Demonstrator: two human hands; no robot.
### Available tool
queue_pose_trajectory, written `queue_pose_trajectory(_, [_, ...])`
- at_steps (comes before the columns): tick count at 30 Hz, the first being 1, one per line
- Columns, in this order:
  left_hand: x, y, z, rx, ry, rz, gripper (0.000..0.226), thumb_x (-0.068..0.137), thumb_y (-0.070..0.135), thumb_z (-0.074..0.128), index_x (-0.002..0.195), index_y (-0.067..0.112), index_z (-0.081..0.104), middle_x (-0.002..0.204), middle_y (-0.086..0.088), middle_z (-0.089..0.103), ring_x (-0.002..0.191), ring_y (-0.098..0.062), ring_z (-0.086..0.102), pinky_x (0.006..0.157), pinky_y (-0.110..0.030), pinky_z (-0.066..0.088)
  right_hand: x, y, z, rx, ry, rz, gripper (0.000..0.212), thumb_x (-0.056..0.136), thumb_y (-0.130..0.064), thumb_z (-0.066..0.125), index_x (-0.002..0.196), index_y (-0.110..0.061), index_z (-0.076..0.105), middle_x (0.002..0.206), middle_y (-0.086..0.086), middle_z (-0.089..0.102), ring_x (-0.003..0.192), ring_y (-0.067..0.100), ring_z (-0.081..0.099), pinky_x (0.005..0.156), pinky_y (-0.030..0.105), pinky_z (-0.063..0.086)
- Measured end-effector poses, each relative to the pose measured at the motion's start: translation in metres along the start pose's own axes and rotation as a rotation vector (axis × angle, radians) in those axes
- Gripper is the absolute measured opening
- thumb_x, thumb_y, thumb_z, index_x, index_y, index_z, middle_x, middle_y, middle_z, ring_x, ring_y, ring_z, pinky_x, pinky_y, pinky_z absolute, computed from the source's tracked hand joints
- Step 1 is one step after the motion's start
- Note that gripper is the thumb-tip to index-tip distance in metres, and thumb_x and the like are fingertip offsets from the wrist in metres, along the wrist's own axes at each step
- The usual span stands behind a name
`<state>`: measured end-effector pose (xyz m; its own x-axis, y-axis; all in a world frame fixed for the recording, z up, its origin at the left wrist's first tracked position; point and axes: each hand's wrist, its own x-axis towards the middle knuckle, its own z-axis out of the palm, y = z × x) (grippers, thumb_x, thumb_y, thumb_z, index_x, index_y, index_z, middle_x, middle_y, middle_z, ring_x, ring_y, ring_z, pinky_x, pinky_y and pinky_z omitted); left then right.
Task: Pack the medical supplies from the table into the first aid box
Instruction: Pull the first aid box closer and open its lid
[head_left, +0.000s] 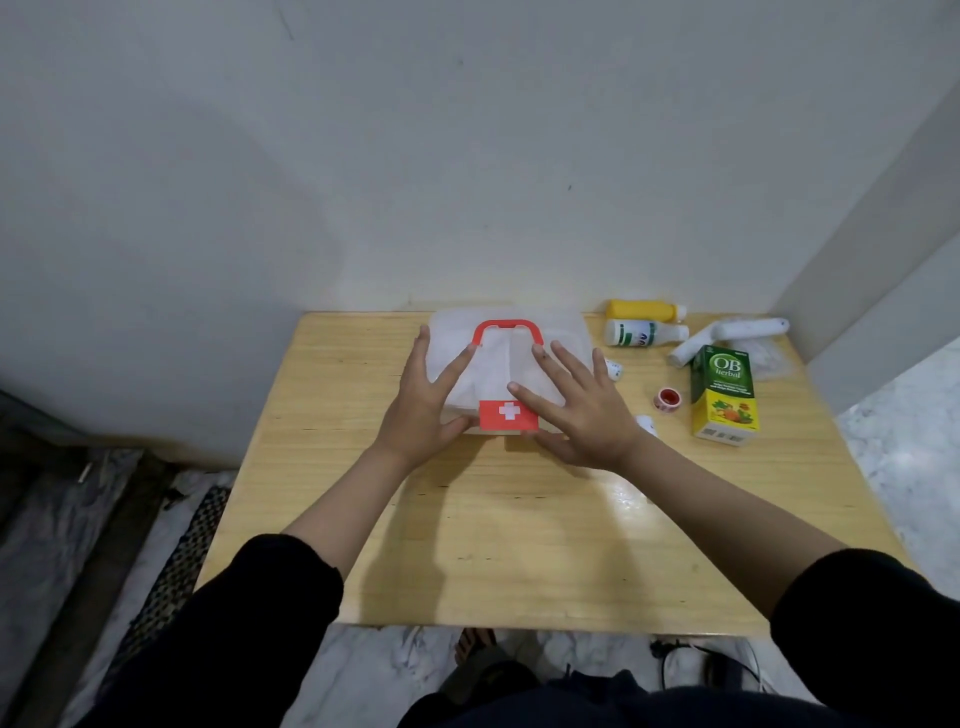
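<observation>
A translucent white first aid box (498, 364) with a red handle and a red latch bearing a white cross lies shut at the back middle of the wooden table (493, 545). My left hand (421, 410) rests flat on its left half, fingers spread. My right hand (576, 410) lies spread on its right half, thumb by the latch. To the right lie a yellow bottle (644, 310), a white bottle (644, 332), white bandage rolls (727, 338), a green and yellow carton (723, 396), a red tape roll (667, 399) and two small white items (647, 423).
The table stands against a white wall, with another wall close on the right. Its front half is bare wood. A dark patterned mat (176, 571) lies on the floor at the left. My foot and a cable show below the table's front edge.
</observation>
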<state>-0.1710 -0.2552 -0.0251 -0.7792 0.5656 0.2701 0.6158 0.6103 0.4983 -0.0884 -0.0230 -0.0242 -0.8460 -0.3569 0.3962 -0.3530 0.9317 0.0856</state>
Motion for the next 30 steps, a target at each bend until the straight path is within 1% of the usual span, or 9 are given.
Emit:
queue_pose_trajectory(3, [-0.001, 0.002, -0.001, -0.012, 0.003, -0.014, 0.088, 0.075, 0.035, 0.077, 0.146, 0.035, 0.027, 0.158, -0.017, 0.0, 0.147, -0.031, -0.001, 0.108, -0.037, 0.026, 0.002, -0.004, -0.002, 0.114, 0.026, 0.197, 0.048, 0.095, -0.053, 0.034, 0.136, -0.031, 0.039, 0.145, 0.023, 0.041, 0.136, 0.04, 0.038, 0.096, 0.072, 0.035])
queue_pose_trajectory(7, [-0.002, 0.004, -0.002, -0.027, 0.008, -0.014, 0.089, 0.074, 0.032, 0.078, 0.146, 0.038, 0.026, 0.159, -0.013, -0.002, 0.147, -0.029, -0.002, 0.107, -0.04, 0.031, 0.002, -0.008, 0.001, 0.272, 0.038, 0.511, 0.054, 0.091, -0.055, 0.042, 0.141, -0.036, 0.036, 0.154, 0.017, 0.026, 0.143, 0.039, 0.023, 0.103, 0.071, 0.021])
queue_pose_trajectory(10, [-0.001, 0.005, -0.002, -0.014, 0.007, -0.018, 0.09, 0.074, 0.032, 0.078, 0.147, 0.037, 0.026, 0.159, -0.013, -0.004, 0.147, -0.03, -0.003, 0.107, -0.042, 0.033, 0.0, -0.011, 0.005, 0.422, 0.08, 0.557, 0.055, 0.09, -0.055, 0.043, 0.141, -0.038, 0.037, 0.158, 0.014, 0.015, 0.146, 0.037, 0.013, 0.107, 0.066, 0.029])
queue_pose_trajectory(14, [-0.003, 0.007, -0.001, -0.021, 0.014, -0.04, 0.092, 0.074, 0.032, 0.078, 0.148, 0.036, 0.023, 0.159, -0.014, -0.007, 0.147, -0.031, -0.005, 0.104, -0.042, 0.036, -0.001, -0.016, 0.005, 0.574, 0.139, 0.586, 0.053, 0.089, -0.047, 0.052, 0.139, -0.032, 0.043, 0.159, 0.014, 0.009, 0.147, 0.034, 0.006, 0.11, 0.046, 0.033])
queue_pose_trajectory(18, [-0.003, 0.01, -0.002, -0.06, 0.007, -0.088, 0.094, 0.073, 0.032, 0.079, 0.148, 0.033, 0.021, 0.159, -0.016, -0.006, 0.147, -0.028, -0.006, 0.104, -0.038, 0.036, -0.001, -0.015, 0.004, 0.55, 0.142, 0.583, 0.051, 0.088, -0.047, 0.054, 0.137, -0.031, 0.047, 0.158, 0.016, 0.013, 0.147, 0.035, 0.01, 0.105, 0.042, 0.037])
queue_pose_trajectory(21, [-0.001, 0.012, -0.004, -0.07, 0.003, -0.116, 0.098, 0.072, 0.032, 0.079, 0.148, 0.036, 0.017, 0.159, -0.015, -0.002, 0.148, -0.027, -0.003, 0.105, -0.04, 0.036, 0.002, -0.013, 0.0, 0.515, 0.14, 0.595, 0.05, 0.088, -0.048, 0.055, 0.135, -0.033, 0.048, 0.157, 0.015, 0.019, 0.146, 0.034, 0.017, 0.094, 0.039, 0.047])
queue_pose_trajectory(24, [0.0, 0.015, -0.007, -0.107, 0.014, -0.145, 0.113, 0.07, 0.031, 0.081, 0.146, 0.038, -0.001, 0.16, -0.007, -0.004, 0.148, -0.022, -0.002, 0.1, -0.032, 0.035, 0.008, -0.01, -0.01, 0.492, 0.152, 0.596, 0.05, 0.087, -0.054, 0.053, 0.132, -0.035, 0.051, 0.155, 0.014, 0.026, 0.144, 0.031, 0.025, 0.083, 0.036, 0.052])
queue_pose_trajectory(27, [0.002, 0.017, -0.01, -0.162, 0.026, -0.131, 0.122, 0.068, 0.026, 0.083, 0.143, 0.036, -0.011, 0.16, -0.002, -0.01, 0.147, -0.014, -0.006, 0.096, -0.024, 0.032, 0.016, -0.002, -0.023, 0.48, 0.149, 0.604, 0.047, 0.084, -0.055, 0.055, 0.127, -0.035, 0.056, 0.151, 0.014, 0.035, 0.141, 0.028, 0.033, 0.086, 0.036, 0.051])
queue_pose_trajectory(30, [0.002, 0.016, -0.009, -0.191, 0.035, -0.149, 0.128, 0.066, 0.023, 0.085, 0.139, 0.037, -0.02, 0.159, -0.002, -0.014, 0.147, -0.018, -0.006, 0.097, -0.025, 0.031, 0.027, 0.007, -0.038, 0.447, 0.106, 0.647, 0.046, 0.083, -0.056, 0.056, 0.124, -0.036, 0.059, 0.147, 0.013, 0.042, 0.136, 0.025, 0.04, 0.091, 0.037, 0.049])
